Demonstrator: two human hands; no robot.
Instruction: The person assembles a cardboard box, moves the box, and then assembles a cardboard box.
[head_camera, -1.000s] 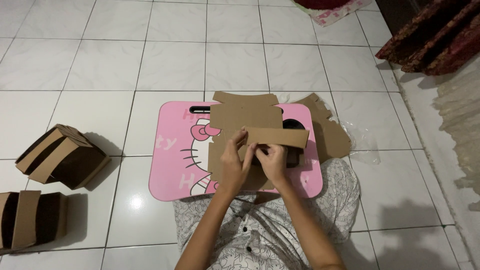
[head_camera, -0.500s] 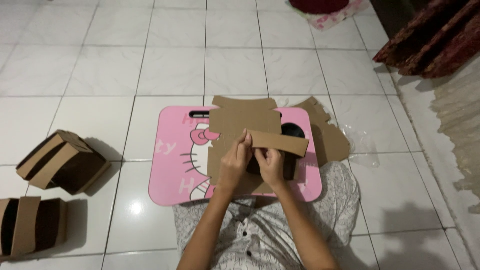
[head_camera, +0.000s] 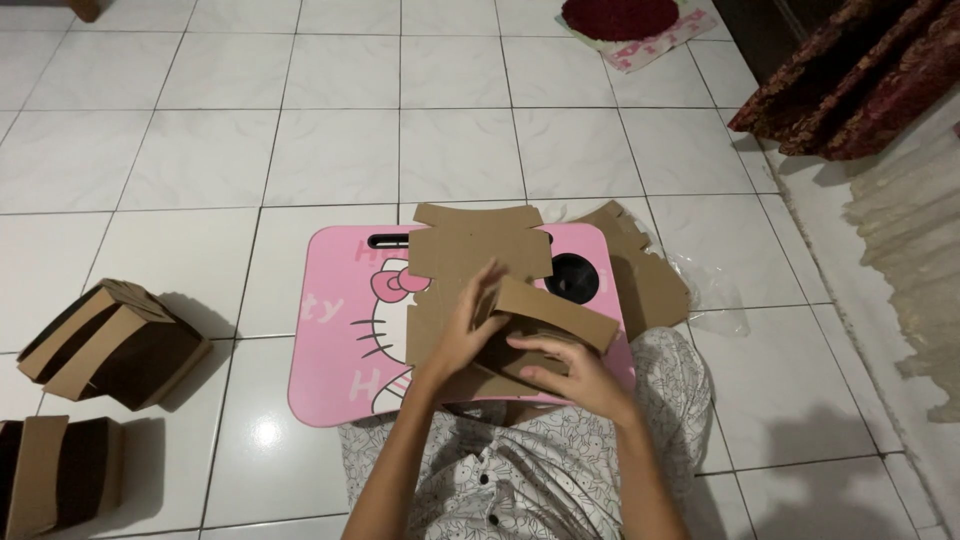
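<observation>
Over the pink lap desk — left hand pinching a flap of the brown cardboard blank, right hand pressing the folded strip down. Folding step apparently midway; next likely needs the flap tucked squarely. Finished boxes lie far left.

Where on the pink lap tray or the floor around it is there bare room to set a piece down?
The pink lap tray is bare on its left part, beside the left hand. White floor tiles beyond its far edge are free. Crowded: tray middle under the cardboard piece and right hand; folded boxes at far left.
</observation>
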